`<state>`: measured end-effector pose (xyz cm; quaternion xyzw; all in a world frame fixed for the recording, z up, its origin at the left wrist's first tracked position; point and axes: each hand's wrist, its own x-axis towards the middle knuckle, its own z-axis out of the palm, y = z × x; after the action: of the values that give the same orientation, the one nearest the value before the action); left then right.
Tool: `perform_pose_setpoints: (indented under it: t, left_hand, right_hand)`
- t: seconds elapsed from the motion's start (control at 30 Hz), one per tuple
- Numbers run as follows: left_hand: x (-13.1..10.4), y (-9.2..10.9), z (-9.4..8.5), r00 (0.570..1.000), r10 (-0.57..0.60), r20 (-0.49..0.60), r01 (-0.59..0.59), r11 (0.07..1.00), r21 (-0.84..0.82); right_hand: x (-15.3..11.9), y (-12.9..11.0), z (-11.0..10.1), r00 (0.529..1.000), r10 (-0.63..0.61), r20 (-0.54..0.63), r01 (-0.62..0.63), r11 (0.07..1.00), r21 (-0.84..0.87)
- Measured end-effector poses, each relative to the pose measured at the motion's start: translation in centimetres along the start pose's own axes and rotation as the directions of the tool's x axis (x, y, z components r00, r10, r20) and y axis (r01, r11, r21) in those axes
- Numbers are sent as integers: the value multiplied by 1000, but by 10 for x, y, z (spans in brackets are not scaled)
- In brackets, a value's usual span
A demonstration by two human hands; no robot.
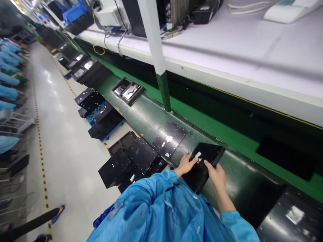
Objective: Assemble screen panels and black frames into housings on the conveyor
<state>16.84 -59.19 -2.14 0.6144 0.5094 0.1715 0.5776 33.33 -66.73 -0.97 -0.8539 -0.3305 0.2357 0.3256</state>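
A flat black panel (210,151) with small white labels on its face is tilted in front of my body, above the green work surface. My left hand (186,164) holds its left edge, the thumb laid over the face beside a label. Along the opposite edge, my right hand (217,176) grips with its thumb on top and fingers wrapped round the side. The lower end of the panel is partly hidden by my blue sleeve and smock. Just beyond the left hand, another black panel (171,136) with white labels lies flat on the green surface (143,111).
Stacked black panels (141,154) stand at my left, with black boxes on a blue pallet (111,129) farther off. A partitioned black tray (128,90) lies up the line. A post (155,40) and white shelf (227,77) rise ahead. A person's foot (58,214) shows lower left.
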Motion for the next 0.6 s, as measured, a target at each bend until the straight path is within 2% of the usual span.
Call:
perform_pose_setpoints:
  t: [0.07, 0.1, 0.17, 0.3, 0.43, 0.6]
  left_hand:
    - [-14, 7, 15, 977, 96, 189, -64, 984, -169]
    - [-22, 11, 18, 959, 137, 248, -78, 969, -234]
    - [-37, 18, 19, 939, 184, 290, -98, 953, -286]
    - [-57, 27, 10, 932, 270, 242, -221, 952, -213]
    - [-66, 33, 6, 959, 237, 157, -223, 969, -102]
    - [-71, 46, 5, 978, 202, 52, -207, 971, 116]
  right_hand:
    - [-12, 11, -11, 998, 44, -38, -48, 994, -95]
    - [-19, 11, -13, 998, 43, -38, -47, 994, -103]
    - [-32, 7, -13, 1000, 19, 0, -19, 999, -27]
    - [-38, -1, -17, 994, -30, 106, 9, 980, 198]
    - [-32, 3, -18, 987, -162, 17, 153, 958, 242]
    - [-19, 4, 2, 990, -136, -40, 142, 932, 334]
